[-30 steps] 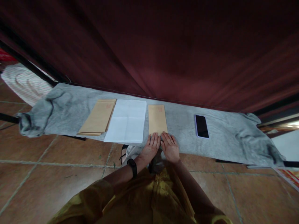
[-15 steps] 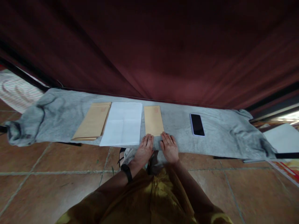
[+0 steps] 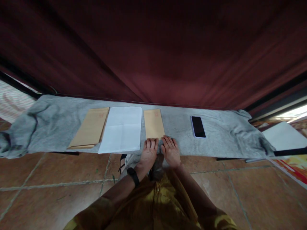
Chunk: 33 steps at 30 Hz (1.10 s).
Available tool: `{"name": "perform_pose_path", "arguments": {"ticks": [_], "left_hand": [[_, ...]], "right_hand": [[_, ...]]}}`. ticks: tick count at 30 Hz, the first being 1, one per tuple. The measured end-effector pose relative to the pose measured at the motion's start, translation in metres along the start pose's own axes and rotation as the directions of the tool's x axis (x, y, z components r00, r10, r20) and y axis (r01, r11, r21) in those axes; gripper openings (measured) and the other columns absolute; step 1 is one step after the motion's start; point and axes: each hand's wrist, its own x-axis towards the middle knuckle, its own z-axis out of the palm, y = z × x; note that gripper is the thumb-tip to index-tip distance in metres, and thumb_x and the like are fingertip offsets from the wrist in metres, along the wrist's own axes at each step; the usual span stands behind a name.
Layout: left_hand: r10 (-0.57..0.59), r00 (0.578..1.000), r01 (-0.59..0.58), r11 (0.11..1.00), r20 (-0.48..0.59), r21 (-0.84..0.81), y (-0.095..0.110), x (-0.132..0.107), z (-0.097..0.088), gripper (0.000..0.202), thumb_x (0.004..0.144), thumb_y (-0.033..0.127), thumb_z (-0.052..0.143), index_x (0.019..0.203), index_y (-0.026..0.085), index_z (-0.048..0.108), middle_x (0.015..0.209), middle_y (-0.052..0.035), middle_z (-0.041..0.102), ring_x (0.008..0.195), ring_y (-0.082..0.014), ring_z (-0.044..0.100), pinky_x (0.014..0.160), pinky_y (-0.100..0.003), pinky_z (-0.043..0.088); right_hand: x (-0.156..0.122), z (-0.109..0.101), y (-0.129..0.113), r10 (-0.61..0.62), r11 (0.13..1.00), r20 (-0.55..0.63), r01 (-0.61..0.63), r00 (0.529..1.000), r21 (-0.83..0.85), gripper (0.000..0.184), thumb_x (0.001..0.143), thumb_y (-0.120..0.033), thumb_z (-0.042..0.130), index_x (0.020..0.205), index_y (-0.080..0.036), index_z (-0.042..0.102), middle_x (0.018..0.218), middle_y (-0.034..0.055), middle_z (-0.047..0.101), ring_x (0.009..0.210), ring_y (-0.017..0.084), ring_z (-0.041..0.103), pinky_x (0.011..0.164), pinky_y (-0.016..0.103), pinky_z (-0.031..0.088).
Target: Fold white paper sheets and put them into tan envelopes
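Note:
Both hands lie flat on a grey cloth [image 3: 216, 142] spread over a low bench. My left hand [image 3: 148, 151], with a black band at the wrist, rests with fingers stretched out, its tips touching the near end of a single brown envelope [image 3: 153, 124]. My right hand [image 3: 170, 150] lies open beside it, fingers spread, just right of that envelope's near corner. Neither hand holds anything. A white unfolded sheet of paper [image 3: 122, 129] lies left of the envelope. Further left is a stack of brown envelopes [image 3: 90, 127].
A dark phone [image 3: 198, 126] lies face up on the cloth to the right. A dark red curtain [image 3: 153, 54] hangs behind the bench. Brown floor tiles [image 3: 48, 185] spread below. A white board [image 3: 283, 135] sits at far right, striped fabric [image 3: 11, 100] at far left.
The view has shifted, so everything sits slightly further left in the frame. My hands stay flat at the near end of the single envelope; the left fingertips have crept onto its edge.

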Motion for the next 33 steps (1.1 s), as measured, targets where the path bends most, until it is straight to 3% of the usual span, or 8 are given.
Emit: {"name": "perform_pose_path", "arguments": {"ticks": [3, 12, 15, 18, 21, 24, 28, 33], "left_hand": [[-0.001, 1.000, 0.001, 1.000, 0.003, -0.012, 0.000, 0.000, 0.002, 0.068, 0.092, 0.015, 0.048, 0.157, 0.011, 0.032, 0.146, -0.0217, 0.050, 0.139, -0.0336, 0.043, 0.116, -0.059, 0.034], [0.012, 1.000, -0.012, 1.000, -0.007, -0.024, -0.004, 0.000, -0.001, 0.073, 0.089, 0.020, 0.061, 0.156, 0.009, 0.035, 0.143, -0.0215, 0.052, 0.137, -0.0344, 0.044, 0.115, -0.053, 0.036], [0.007, 1.000, -0.007, 0.999, -0.018, -0.036, -0.005, 0.001, -0.003, 0.074, 0.091, 0.027, 0.061, 0.158, 0.011, 0.033, 0.141, -0.0212, 0.054, 0.137, -0.0348, 0.045, 0.113, -0.054, 0.038], [0.018, 1.000, -0.019, 0.999, -0.020, -0.031, -0.005, 0.002, -0.004, 0.075, 0.093, 0.035, 0.062, 0.157, 0.010, 0.034, 0.142, -0.0220, 0.054, 0.135, -0.0355, 0.046, 0.112, -0.053, 0.038], [0.019, 1.000, -0.019, 1.000, -0.013, -0.023, -0.006, 0.003, -0.005, 0.075, 0.092, 0.037, 0.065, 0.155, 0.008, 0.037, 0.142, -0.0225, 0.054, 0.134, -0.0364, 0.047, 0.112, -0.052, 0.039], [0.024, 1.000, -0.024, 1.000, -0.016, -0.016, -0.006, 0.003, -0.005, 0.077, 0.090, 0.038, 0.067, 0.155, 0.008, 0.038, 0.141, -0.0225, 0.055, 0.133, -0.0369, 0.048, 0.112, -0.052, 0.039], [0.030, 0.999, -0.029, 0.999, -0.017, 0.028, -0.005, 0.004, -0.006, 0.080, 0.089, 0.040, 0.068, 0.155, 0.007, 0.037, 0.140, -0.0224, 0.056, 0.132, -0.0372, 0.049, 0.111, -0.053, 0.039], [0.039, 0.999, -0.038, 0.998, -0.022, 0.051, -0.005, 0.003, -0.005, 0.083, 0.087, 0.042, 0.071, 0.155, 0.007, 0.038, 0.137, -0.0228, 0.057, 0.131, -0.0379, 0.049, 0.111, -0.052, 0.040]], "right_hand": [[0.003, 0.000, -0.003, -0.044, 0.999, 0.034, 0.043, 0.998, 0.015, 0.045, 0.106, -0.031, 0.042, 0.148, -0.018, 0.052, 0.153, 0.0095, 0.054, 0.143, 0.026, 0.047, 0.122, 0.050, 0.032], [0.006, 0.003, -0.004, -0.064, 0.996, 0.045, 0.061, 0.997, 0.061, 0.044, 0.105, -0.026, 0.042, 0.146, -0.018, 0.054, 0.150, 0.0088, 0.056, 0.142, 0.022, 0.048, 0.122, 0.045, 0.035], [0.004, 0.001, 0.011, -0.017, 0.996, -0.029, 0.019, 0.999, 0.083, 0.045, 0.103, -0.024, 0.042, 0.147, -0.017, 0.052, 0.148, 0.0109, 0.058, 0.142, 0.023, 0.047, 0.119, 0.046, 0.038], [0.006, -0.009, 0.045, 0.106, 0.994, -0.165, -0.098, 0.981, 0.055, 0.048, 0.103, -0.026, 0.041, 0.149, -0.016, 0.047, 0.149, 0.0149, 0.055, 0.143, 0.028, 0.043, 0.115, 0.052, 0.040], [0.011, -0.027, 0.092, 0.316, 0.941, -0.330, -0.339, 0.889, -0.012, 0.057, 0.103, -0.038, 0.041, 0.153, -0.011, 0.038, 0.154, 0.0228, 0.045, 0.146, 0.036, 0.035, 0.113, 0.061, 0.037], [0.017, -0.047, 0.137, 0.515, 0.815, -0.392, -0.577, 0.763, -0.053, 0.077, 0.098, -0.054, 0.048, 0.153, -0.003, 0.034, 0.153, 0.0312, 0.040, 0.144, 0.044, 0.034, 0.109, 0.065, 0.035], [0.028, -0.060, 0.174, 0.710, 0.662, -0.264, -0.747, 0.653, -0.067, 0.087, 0.089, -0.063, 0.060, 0.148, -0.002, 0.040, 0.143, 0.0319, 0.048, 0.135, 0.044, 0.043, 0.106, 0.058, 0.038], [0.051, -0.064, 0.189, 0.807, 0.578, -0.066, -0.807, 0.587, -0.119, 0.086, 0.082, -0.067, 0.067, 0.144, -0.012, 0.047, 0.137, 0.0240, 0.053, 0.132, 0.041, 0.047, 0.104, 0.053, 0.039]]}}
